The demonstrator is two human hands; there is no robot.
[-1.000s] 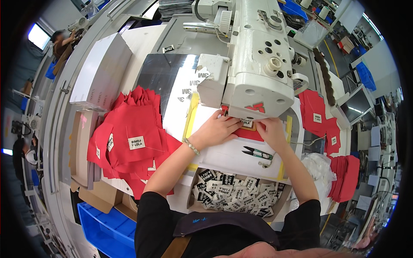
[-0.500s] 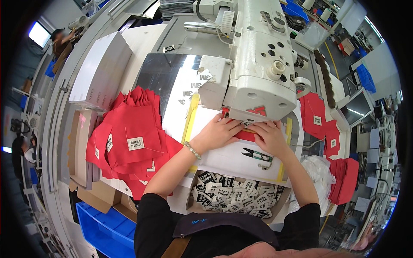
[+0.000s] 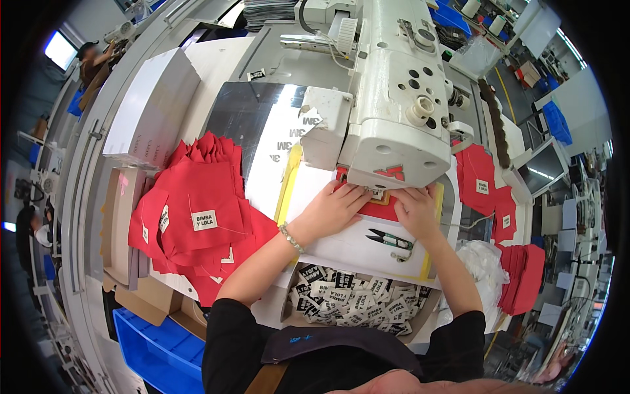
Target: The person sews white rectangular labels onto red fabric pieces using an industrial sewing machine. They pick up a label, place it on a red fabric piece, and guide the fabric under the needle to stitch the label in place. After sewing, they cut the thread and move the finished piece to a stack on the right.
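Note:
Under the head of a white sewing machine (image 3: 399,146) lies a red fabric piece (image 3: 380,210) with a small pale label (image 3: 376,194) on it. My left hand (image 3: 331,213) rests flat at the fabric's left, fingers stretched toward the label and pressing the cloth. On the other side, my right hand (image 3: 416,210) lies with its fingers extended over the fabric's right edge. The machine head hides the fabric's far part. Just below the cloth, dark green thread snips (image 3: 390,239) lie on a white board (image 3: 335,247) edged with yellow tape.
A cardboard box of loose labels (image 3: 357,299) sits close to my body. Red labelled fabric pieces (image 3: 197,217) are heaped at left, beside a tall white box (image 3: 154,108). More red pieces (image 3: 522,279) lie at right past a clear plastic bag (image 3: 482,262). A blue crate (image 3: 157,351) stands lower left.
My right fingers have shifted slightly right, away from the label. More of the label and the red fabric shows between my hands. My left hand stays nearly in place.

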